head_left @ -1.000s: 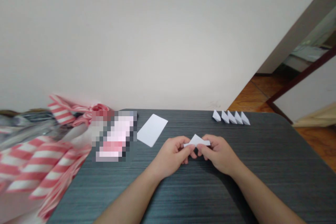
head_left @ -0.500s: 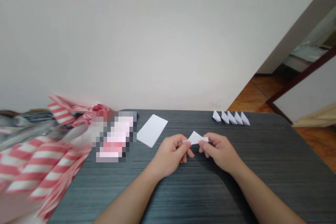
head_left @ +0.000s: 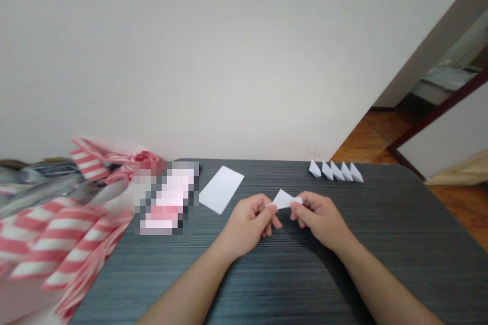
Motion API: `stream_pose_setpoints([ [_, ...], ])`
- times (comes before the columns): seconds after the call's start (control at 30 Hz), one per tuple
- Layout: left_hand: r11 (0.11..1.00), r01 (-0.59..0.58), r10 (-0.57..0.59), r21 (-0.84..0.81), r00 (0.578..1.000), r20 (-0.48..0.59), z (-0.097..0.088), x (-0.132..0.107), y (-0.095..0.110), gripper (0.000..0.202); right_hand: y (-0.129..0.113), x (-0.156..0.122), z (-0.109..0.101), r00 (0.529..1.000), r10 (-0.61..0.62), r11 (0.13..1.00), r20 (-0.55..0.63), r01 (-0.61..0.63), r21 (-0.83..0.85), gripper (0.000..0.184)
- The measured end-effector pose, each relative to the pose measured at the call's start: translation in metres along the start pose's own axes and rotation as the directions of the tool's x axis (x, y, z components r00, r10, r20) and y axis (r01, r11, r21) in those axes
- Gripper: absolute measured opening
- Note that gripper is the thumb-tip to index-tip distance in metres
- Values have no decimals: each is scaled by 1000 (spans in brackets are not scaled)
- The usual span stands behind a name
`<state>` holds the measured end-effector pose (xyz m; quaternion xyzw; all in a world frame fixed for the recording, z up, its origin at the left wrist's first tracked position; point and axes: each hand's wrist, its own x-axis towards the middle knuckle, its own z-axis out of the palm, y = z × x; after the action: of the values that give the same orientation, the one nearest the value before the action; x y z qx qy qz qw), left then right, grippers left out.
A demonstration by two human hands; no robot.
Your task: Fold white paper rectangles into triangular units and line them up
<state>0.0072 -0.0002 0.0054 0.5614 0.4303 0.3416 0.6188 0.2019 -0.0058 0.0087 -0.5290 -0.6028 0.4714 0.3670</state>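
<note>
A small folded white paper triangle is pinched between both hands, above the dark wood-grain table. My left hand grips its left end between thumb and fingers. My right hand pinches its right end the same way. Beyond my left hand lies a flat white paper rectangle. Several small folded paper wedges stand in a tight row along the table's far edge, to the right.
A pixelated pink and white object lies at the table's far left. A red-and-white striped bag bulges over the left edge. A white wall rises behind the table, and a wooden floor shows at right.
Both hands have risen slightly and eased apart, and the folded paper now tilts more, with its point turned up and to the left. The other papers have not moved.
</note>
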Motion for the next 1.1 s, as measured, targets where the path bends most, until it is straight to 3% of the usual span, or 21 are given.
stream_pose_setpoints([
  [0.37,999,-26,27,-48,999,33,-1,3,-6,27,4,0,-4,1000,-25,1000,-13,25,-2,26],
  [0.73,999,11,-12,-51,1000,-27,0,1,-5,30,5,0,-3,999,-26,999,-43,27,40,29],
  [1.1,998,-28,31,-49,997,72,-2,1,-1,27,2,0,-1,1000,-28,999,9,28,17,24],
])
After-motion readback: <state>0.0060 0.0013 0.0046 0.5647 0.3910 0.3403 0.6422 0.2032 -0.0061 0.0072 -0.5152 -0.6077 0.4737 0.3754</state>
